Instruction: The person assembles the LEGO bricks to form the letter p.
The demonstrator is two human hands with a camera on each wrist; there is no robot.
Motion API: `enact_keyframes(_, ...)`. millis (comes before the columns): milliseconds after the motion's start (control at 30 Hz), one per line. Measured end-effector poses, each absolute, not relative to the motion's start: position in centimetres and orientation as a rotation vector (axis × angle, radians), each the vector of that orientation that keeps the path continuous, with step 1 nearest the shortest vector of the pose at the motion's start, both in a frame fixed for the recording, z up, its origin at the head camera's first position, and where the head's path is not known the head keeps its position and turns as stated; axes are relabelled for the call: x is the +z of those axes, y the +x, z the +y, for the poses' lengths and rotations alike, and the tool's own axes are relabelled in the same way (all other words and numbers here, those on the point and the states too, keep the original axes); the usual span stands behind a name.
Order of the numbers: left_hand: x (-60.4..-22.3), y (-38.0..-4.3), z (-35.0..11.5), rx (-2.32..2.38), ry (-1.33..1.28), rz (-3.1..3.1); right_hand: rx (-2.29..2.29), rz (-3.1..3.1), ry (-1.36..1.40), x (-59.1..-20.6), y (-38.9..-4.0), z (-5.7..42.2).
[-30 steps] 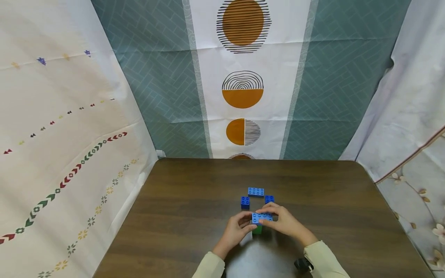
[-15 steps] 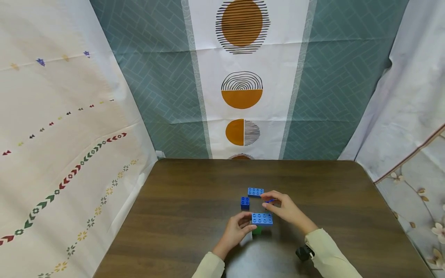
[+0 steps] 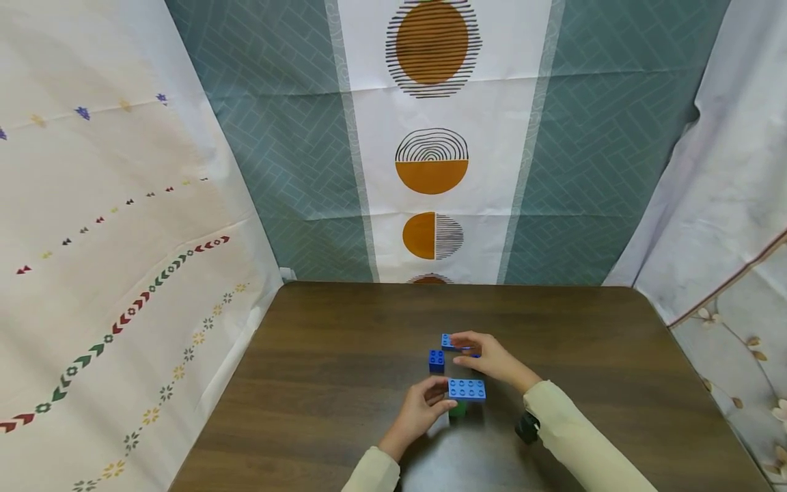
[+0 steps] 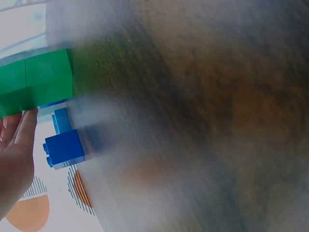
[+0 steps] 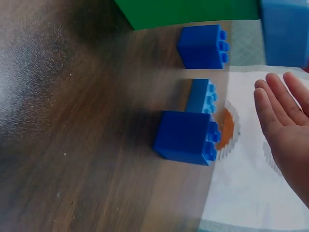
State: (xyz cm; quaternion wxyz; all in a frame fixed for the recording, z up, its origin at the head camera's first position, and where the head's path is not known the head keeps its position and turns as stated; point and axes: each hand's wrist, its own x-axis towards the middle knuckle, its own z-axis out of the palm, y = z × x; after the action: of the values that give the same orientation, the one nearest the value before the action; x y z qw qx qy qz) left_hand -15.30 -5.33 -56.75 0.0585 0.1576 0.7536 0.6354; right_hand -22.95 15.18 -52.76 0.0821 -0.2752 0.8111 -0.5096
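Note:
My left hand (image 3: 418,413) grips the left side of a stack of toy building bricks, thumb in front and fingers behind. On top of the stack lies a light-blue brick (image 3: 466,389), with green bricks (image 4: 48,77) beneath. My right hand (image 3: 492,359) hovers over the far bricks, its fingers extended and holding nothing in the right wrist view. Below it sit a far light-blue brick (image 3: 447,342), partly covered by the fingers in the head view, and a dark-blue brick (image 5: 182,137). Another small dark-blue brick (image 3: 436,361) stands to the left.
Everything stands on a brown wooden table (image 3: 344,335). A patterned cloth (image 3: 430,205) hangs behind its far edge, with pale curtains on both sides. A black wrist device (image 3: 527,428) is on my right wrist.
My right hand has left the light-blue top brick, gone to the right dark-blue brick, then moved left over the far light-blue brick. My left hand has stayed on the stack.

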Motion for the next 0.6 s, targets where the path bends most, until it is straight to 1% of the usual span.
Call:
enact_keyframes(300,-56.9,-15.5,-5.2,1.885,0.464,2.317,-1.451,2.33,-0.847,-53.9,-24.7,13.5)
enact_keyframes(600,-56.8,-15.5,-5.1,1.935,0.461,2.269,-1.46,2.277,-0.765,-54.9,-25.5,12.4)
